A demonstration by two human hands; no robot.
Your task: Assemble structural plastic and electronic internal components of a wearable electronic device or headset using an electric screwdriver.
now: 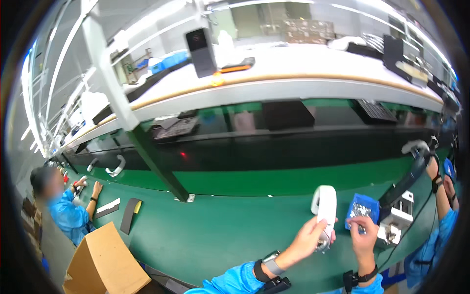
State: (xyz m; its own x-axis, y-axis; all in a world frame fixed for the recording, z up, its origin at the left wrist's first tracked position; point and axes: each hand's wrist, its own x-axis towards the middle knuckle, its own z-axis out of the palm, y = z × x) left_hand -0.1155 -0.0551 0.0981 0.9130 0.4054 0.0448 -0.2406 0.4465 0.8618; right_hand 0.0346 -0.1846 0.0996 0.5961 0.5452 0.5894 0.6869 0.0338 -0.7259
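Note:
My left hand [308, 238] is closed round the lower end of a white, curved plastic part [325, 201], bent like a hook at its top and held upright above the green table. Just to its right, a small blue bin [373, 205] holds several small shiny pieces [361, 210]. My right hand [363, 237] is at the near edge of this bin, thumb and fingertips pinched together. Whatever lies between those fingertips is too small to make out.
A metal fixture [394, 223] stands right of the bin, beside a black post [405, 183]. Co-workers in blue sit at the left [71, 210] and right [438, 235]. An open cardboard box [110, 259] stands lower left. Dark strips [128, 215] lie on the green table [210, 230].

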